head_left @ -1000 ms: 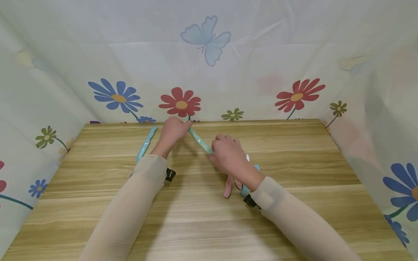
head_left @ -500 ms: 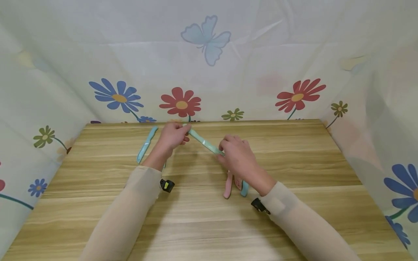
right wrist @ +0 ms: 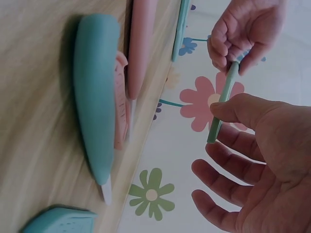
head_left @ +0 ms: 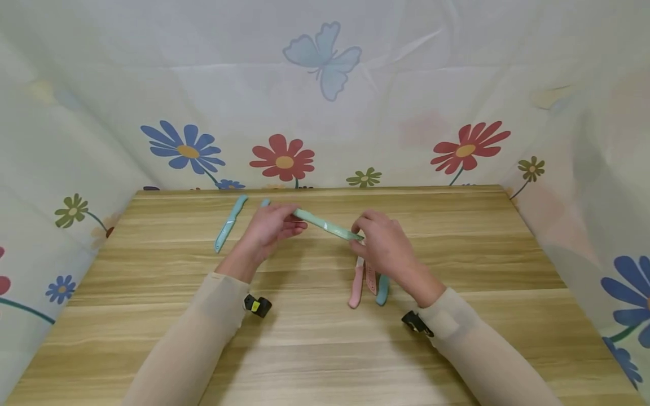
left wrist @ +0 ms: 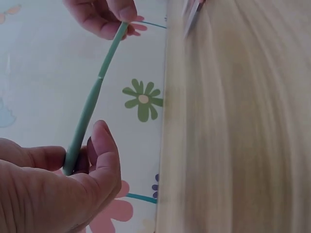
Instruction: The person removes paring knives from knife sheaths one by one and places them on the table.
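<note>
A light green knife in its sheath spans the gap between both hands, raised over the table. My left hand pinches its handle end between thumb and fingers; the left wrist view shows that handle and the joint where the sheath begins. At the sheath's tip, my right hand pinches with thumb and forefinger, its other fingers spread loosely. Below the right hand lie a pink-handled knife, a pink sheath and a teal-handled knife, whose white blade is bare.
On the left of the wooden table lies a sheathed blue knife. Another blue handle peeks out behind the left hand. A teal sheath shows low in the right wrist view. A flowered cloth walls the table's back and sides.
Both hands have shifted right and slightly nearer with the green knife, which now lies flatter in the head view. The pink and teal knives below the right hand have come more into sight.
</note>
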